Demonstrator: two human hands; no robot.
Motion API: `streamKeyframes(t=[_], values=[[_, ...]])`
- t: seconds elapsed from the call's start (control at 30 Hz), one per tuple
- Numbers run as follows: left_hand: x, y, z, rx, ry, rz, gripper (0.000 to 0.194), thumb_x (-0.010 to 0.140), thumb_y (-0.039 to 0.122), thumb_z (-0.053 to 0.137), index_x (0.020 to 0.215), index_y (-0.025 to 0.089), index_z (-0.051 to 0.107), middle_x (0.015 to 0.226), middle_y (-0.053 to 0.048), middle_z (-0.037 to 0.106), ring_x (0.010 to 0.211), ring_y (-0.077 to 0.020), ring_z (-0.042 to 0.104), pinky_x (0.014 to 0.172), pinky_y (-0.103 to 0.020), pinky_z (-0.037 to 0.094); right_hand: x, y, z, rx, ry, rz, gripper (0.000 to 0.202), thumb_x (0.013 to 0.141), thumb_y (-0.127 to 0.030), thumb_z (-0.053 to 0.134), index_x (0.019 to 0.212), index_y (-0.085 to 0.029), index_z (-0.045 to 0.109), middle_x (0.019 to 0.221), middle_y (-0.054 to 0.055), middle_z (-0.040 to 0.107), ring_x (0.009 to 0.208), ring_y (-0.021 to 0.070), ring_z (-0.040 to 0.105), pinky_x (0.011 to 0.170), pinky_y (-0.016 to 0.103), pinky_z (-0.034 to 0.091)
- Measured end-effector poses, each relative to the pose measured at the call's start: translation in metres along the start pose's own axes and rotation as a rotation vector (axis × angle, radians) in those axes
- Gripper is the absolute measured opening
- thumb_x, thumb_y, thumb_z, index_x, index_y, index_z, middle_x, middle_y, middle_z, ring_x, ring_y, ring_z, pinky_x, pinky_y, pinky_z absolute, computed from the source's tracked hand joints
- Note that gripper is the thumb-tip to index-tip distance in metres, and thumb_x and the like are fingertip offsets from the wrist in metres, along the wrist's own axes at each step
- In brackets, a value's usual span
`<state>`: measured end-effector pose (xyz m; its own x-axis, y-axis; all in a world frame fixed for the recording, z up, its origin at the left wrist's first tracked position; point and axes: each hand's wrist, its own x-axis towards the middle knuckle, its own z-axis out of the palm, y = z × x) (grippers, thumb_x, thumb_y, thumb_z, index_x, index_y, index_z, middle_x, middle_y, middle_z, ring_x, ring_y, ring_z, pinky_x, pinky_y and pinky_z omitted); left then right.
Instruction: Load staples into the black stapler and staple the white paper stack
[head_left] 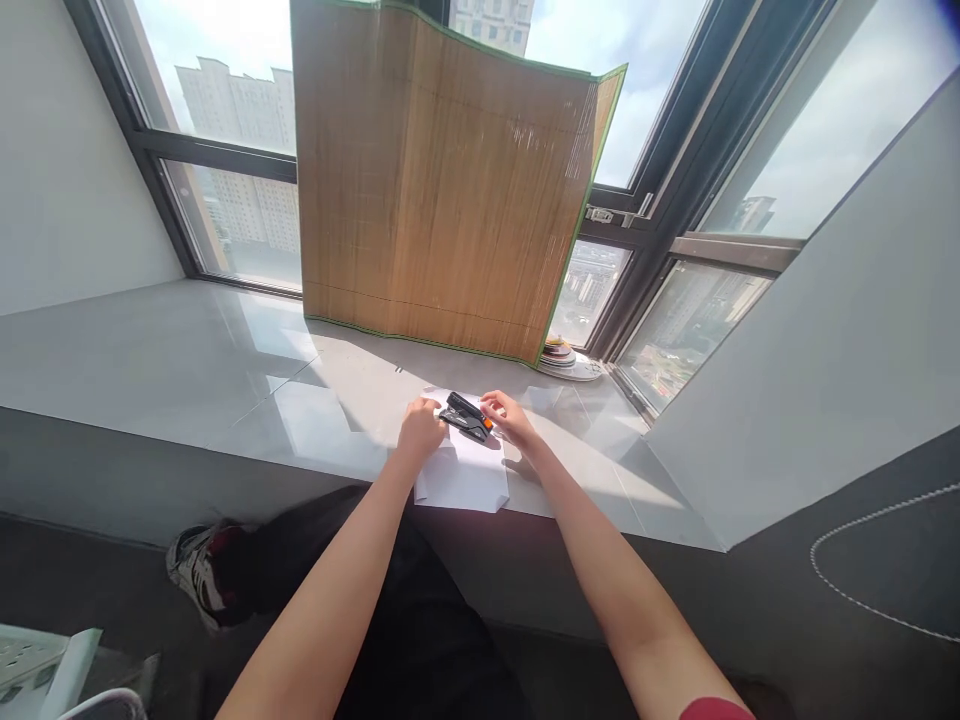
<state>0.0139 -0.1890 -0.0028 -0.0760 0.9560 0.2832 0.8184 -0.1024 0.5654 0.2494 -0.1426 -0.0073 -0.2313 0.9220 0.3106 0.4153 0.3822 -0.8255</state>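
Note:
A black stapler with an orange part at its right end is between my two hands, just over the white paper. Its upper arm stands apart from its base at an angle. My left hand has its fingers closed at the stapler's left end. At the right end, by the orange part, the fingers of my right hand pinch the stapler. The paper lies on the tiled window ledge, its near corners folded or curled.
A bamboo mat with green edging leans upright against the window behind the ledge. A stack of round plate-like items sits at the right window corner. My leg and shoe are below the ledge; a white object stands lower left.

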Motion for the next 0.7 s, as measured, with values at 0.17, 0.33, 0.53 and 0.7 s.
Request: streamKeyframes(t=[0.17, 0.33, 0.53, 0.7], values=[[0.000, -0.006, 0.006, 0.137, -0.102, 0.049, 0.030, 0.091, 0.028, 0.075, 0.119, 0.017, 0.071, 0.133, -0.015, 0.069, 0.127, -0.0296, 0.064, 0.116, -0.040, 0.043, -0.006, -0.006, 0.015, -0.130, -0.117, -0.152, 0.035, 0.075, -0.045, 0.082, 0.105, -0.026, 0.076, 0.105, 0.004, 0.076, 0.095, 0.0241, 0.067, 0.085, 0.035, 0.054], [0.004, -0.010, 0.009, 0.107, -0.092, 0.041, 0.033, 0.089, 0.026, 0.080, 0.119, 0.019, 0.069, 0.129, -0.013, 0.071, 0.122, -0.0273, 0.066, 0.111, -0.038, 0.045, -0.006, -0.003, 0.011, -0.096, -0.082, -0.131, 0.035, 0.074, -0.029, 0.076, 0.108, -0.023, 0.079, 0.108, 0.005, 0.079, 0.102, 0.0267, 0.070, 0.096, 0.040, 0.054], [0.003, -0.015, 0.007, 0.083, -0.067, 0.063, 0.033, 0.085, 0.028, 0.086, 0.112, 0.018, 0.070, 0.123, -0.010, 0.072, 0.118, -0.0243, 0.068, 0.106, -0.034, 0.048, -0.007, 0.003, 0.015, 0.015, -0.005, -0.137, 0.052, 0.076, -0.024, 0.071, 0.128, -0.025, 0.075, 0.123, 0.007, 0.078, 0.113, 0.0270, 0.070, 0.108, 0.045, 0.052], [0.005, -0.019, 0.010, -0.019, -0.063, 0.081, 0.022, 0.085, 0.023, 0.085, 0.104, 0.020, 0.073, 0.119, -0.008, 0.073, 0.107, -0.0218, 0.069, 0.104, -0.035, 0.049, -0.010, 0.006, 0.009, -0.082, 0.253, -0.244, 0.029, 0.083, -0.026, 0.056, 0.096, -0.024, 0.082, 0.101, 0.008, 0.076, 0.101, 0.0272, 0.067, 0.098, 0.042, 0.053]])
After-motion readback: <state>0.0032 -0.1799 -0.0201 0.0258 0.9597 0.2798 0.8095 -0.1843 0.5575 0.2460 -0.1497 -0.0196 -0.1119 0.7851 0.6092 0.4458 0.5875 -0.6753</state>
